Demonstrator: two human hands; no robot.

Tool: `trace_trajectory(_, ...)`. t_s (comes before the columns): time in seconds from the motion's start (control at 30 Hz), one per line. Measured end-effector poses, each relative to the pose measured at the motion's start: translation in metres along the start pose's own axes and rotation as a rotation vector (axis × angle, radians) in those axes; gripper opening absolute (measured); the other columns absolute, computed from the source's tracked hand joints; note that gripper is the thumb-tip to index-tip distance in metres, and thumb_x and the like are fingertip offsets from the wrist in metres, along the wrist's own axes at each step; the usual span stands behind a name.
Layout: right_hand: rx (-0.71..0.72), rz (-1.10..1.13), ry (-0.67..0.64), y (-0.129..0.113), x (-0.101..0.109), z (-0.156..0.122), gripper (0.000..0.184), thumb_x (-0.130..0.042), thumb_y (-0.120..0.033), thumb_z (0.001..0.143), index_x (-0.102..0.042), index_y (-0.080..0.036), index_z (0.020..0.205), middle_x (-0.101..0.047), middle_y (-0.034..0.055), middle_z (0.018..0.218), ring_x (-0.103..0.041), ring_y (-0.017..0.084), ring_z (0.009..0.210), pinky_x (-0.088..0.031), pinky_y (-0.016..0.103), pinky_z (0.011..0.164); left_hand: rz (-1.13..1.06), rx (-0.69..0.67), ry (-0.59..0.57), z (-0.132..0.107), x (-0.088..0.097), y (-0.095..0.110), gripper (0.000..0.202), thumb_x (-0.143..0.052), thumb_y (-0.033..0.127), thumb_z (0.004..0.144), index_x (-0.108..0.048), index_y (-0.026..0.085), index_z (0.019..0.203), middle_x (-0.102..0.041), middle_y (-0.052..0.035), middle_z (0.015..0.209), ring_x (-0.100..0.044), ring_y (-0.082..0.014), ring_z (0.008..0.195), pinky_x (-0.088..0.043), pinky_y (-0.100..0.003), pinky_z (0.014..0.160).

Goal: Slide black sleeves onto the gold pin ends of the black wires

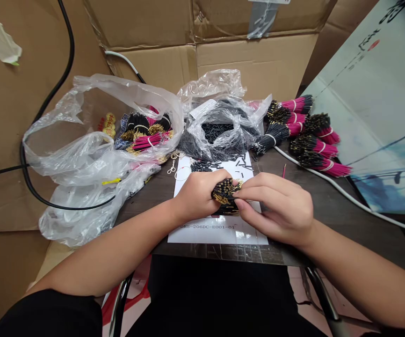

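Observation:
My left hand [197, 194] grips a thick bundle of black wires with gold crimped terminals [224, 192], held just above a white printed sheet [216, 233]. My right hand [276, 208] presses its fingertips against the gold ends of that bundle from the right. Small cut black tubes [202, 166] lie scattered on the sheet's far part. Behind them, a clear plastic bag [220, 133] holds many more such tubes. Tied bundles of pink-and-black wires [311, 145] lie to the right, and a clear bag [97, 140] on the left holds similar bundles.
A dark tabletop [329, 206] carries everything, with a white cable [343, 192] across its right side. Cardboard boxes [248, 61] stand behind, and a black cable [37, 140] runs over the left. A printed ink-painting panel [374, 107] leans at the right. Chair frame tubes show below the table edge.

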State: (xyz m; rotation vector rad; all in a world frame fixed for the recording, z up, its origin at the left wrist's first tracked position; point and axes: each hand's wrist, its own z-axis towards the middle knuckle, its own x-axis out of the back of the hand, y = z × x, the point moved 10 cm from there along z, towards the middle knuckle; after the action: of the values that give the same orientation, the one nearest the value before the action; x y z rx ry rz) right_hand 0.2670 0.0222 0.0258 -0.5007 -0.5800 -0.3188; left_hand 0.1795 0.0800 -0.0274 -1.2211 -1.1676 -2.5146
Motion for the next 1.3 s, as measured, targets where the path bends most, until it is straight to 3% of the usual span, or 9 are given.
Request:
trace_trajectory(0.23, 0.099, -0.277, -0.027, -0.007, -0.003, -0.005, 0.025, -0.067, -0.017, 0.077, -0.062, -0.023, 0.101, -0.069, 0.0039, 0.087, -0.062, 0.016, 0.076, -0.050, 0.032, 0.067, 0.042, 0.044, 0.014, 0.000, 0.000, -0.006, 0.012, -0.053, 0.022, 0.079, -0.059, 0.016, 0.087, -0.066, 0.0000, 0.079, -0.060, -0.0098, 0.069, -0.042, -0.019, 0.064)
trace_trajectory(0.33, 0.111, -0.298, -0.016, -0.009, 0.000, -0.003, 0.032, -0.068, -0.018, 0.076, -0.062, -0.023, 0.107, -0.069, 0.0048, 0.090, -0.063, 0.017, 0.077, -0.050, 0.032, 0.067, -0.004, 0.040, 0.052, 0.001, 0.005, -0.006, 0.011, -0.054, 0.020, 0.078, -0.059, 0.016, 0.087, -0.065, 0.0011, 0.079, -0.059, -0.0085, 0.068, -0.041, -0.018, 0.063)
trace_trajectory(0.47, -0.097, -0.170, 0.029, 0.016, 0.007, 0.001, 0.035, -0.066, -0.019, 0.078, -0.061, -0.020, 0.112, -0.065, 0.0079, 0.098, -0.062, 0.018, 0.085, -0.052, 0.034, 0.075, -0.103, 0.016, 0.112, 0.002, 0.012, -0.001, 0.006, -0.056, 0.021, 0.080, -0.057, 0.015, 0.080, -0.062, 0.0009, 0.073, -0.055, -0.0064, 0.063, -0.042, -0.017, 0.062)
trace_trajectory(0.57, -0.211, -0.103, -0.009, 0.033, 0.000, 0.000, 0.021, -0.061, -0.020, 0.081, -0.064, -0.021, 0.102, -0.064, 0.0064, 0.095, -0.061, 0.018, 0.085, -0.052, 0.034, 0.077, -0.136, 0.006, 0.156, 0.001, 0.017, 0.003, 0.006, -0.054, 0.018, 0.083, -0.056, 0.014, 0.079, -0.062, 0.0003, 0.073, -0.055, -0.0060, 0.065, -0.043, -0.016, 0.064)
trace_trajectory(0.67, -0.230, -0.011, -0.033, 0.037, -0.008, -0.001, 0.010, -0.058, -0.017, 0.083, -0.064, -0.020, 0.091, -0.064, 0.0039, 0.087, -0.060, 0.015, 0.080, -0.051, 0.031, 0.074, -0.141, 0.000, 0.168, 0.001, 0.019, 0.005, 0.004, -0.055, 0.016, 0.082, -0.057, 0.014, 0.080, -0.061, 0.0006, 0.073, -0.054, -0.0055, 0.064, -0.043, -0.016, 0.063)
trace_trajectory(0.9, -0.266, 0.036, 0.038, 0.037, -0.005, 0.000, 0.007, -0.059, -0.014, 0.082, -0.063, -0.019, 0.085, -0.064, 0.0022, 0.079, -0.058, 0.013, 0.073, -0.049, 0.029, 0.068, -0.149, -0.016, 0.141, 0.000, 0.016, 0.007, 0.006, -0.055, 0.009, 0.077, -0.057, 0.014, 0.080, -0.060, 0.0026, 0.073, -0.053, -0.0035, 0.063, -0.040, -0.014, 0.063)
trace_trajectory(1.03, -0.298, 0.034, 0.103, 0.038, 0.004, -0.001, 0.006, -0.060, -0.015, 0.079, -0.062, -0.020, 0.079, -0.063, 0.0017, 0.075, -0.058, 0.014, 0.069, -0.048, 0.030, 0.063, -0.154, -0.007, 0.109, 0.001, 0.012, 0.005, 0.004, -0.055, 0.013, 0.077, -0.058, 0.014, 0.080, -0.063, 0.0004, 0.076, -0.055, -0.0059, 0.065, -0.043, -0.016, 0.065)
trace_trajectory(1.17, -0.190, 0.015, 0.177, 0.022, 0.019, 0.000, 0.011, -0.063, -0.013, 0.076, -0.063, -0.021, 0.084, -0.064, 0.0029, 0.077, -0.059, 0.015, 0.068, -0.050, 0.030, 0.062, -0.106, 0.034, 0.108, 0.001, 0.012, 0.001, 0.008, -0.057, 0.020, 0.078, -0.060, 0.015, 0.084, -0.065, 0.0007, 0.079, -0.058, -0.0073, 0.068, -0.043, -0.017, 0.066)
trace_trajectory(1.3, -0.044, -0.029, 0.069, 0.000, 0.013, 0.002, 0.023, -0.067, -0.010, 0.073, -0.063, -0.020, 0.092, -0.066, 0.0039, 0.079, -0.062, 0.015, 0.072, -0.052, 0.030, 0.065, -0.028, 0.054, 0.091, 0.000, 0.010, -0.003, 0.011, -0.057, 0.025, 0.079, -0.060, 0.016, 0.085, -0.066, 0.0015, 0.078, -0.060, -0.0084, 0.069, -0.041, -0.018, 0.064)
